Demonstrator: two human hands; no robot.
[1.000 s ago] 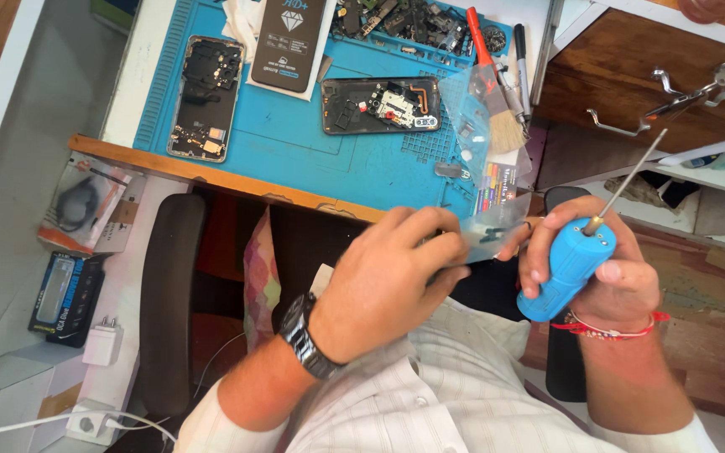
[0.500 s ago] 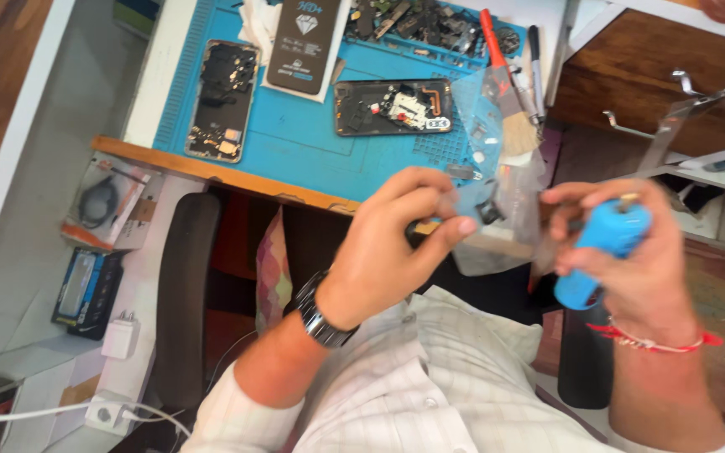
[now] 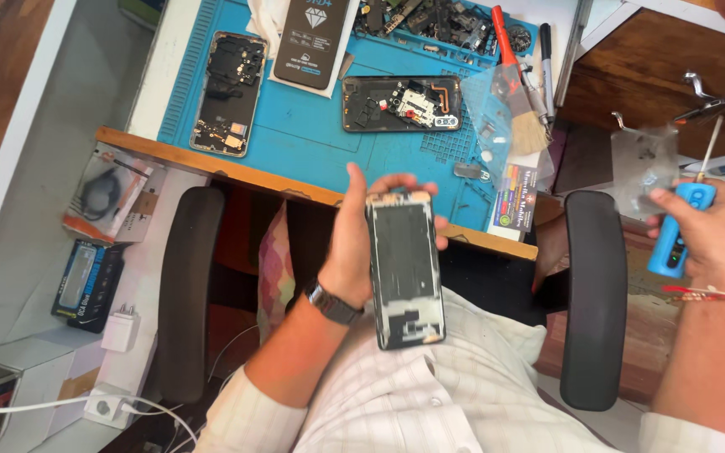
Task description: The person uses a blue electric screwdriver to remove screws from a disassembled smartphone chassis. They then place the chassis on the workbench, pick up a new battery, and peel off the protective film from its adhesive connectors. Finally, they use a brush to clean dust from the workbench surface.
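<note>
On the floor at far left lie two packaged items, a clear pack with a black cable [image 3: 109,195] and a dark box [image 3: 86,283], with one white charger plug [image 3: 121,329] beside them. On the blue mat [image 3: 304,134] covering the tabletop rest two opened phones: one upright phone body [image 3: 228,92] at the left, one lying crosswise, the sideways phone [image 3: 402,103], in the middle, and between them a black screen-protector package [image 3: 313,40]. A tray at the mat's top edge holds a heap of small dark parts [image 3: 430,18]. The left hand [image 3: 358,243] is closed round the left edge of a third phone frame [image 3: 404,268], held upright over the lap, just below the tabletop edge, its bare inner face up; the thumb is behind it and the fingertips curl over the top. Right of the mat lie one brush [image 3: 530,126], one red-handled tool [image 3: 505,38] and one black pen [image 3: 545,50], beside a clear bag [image 3: 497,105]. The right hand [image 3: 715,243] is wrapped tightly round one blue-handled screwdriver [image 3: 680,228], its shaft pointing up, and also pinches a small clear plastic bag [image 3: 644,164]. A second ago both hands were together before the chest; now they are well apart, the frame has come into plain view and the screwdriver has swung out to the right
</note>
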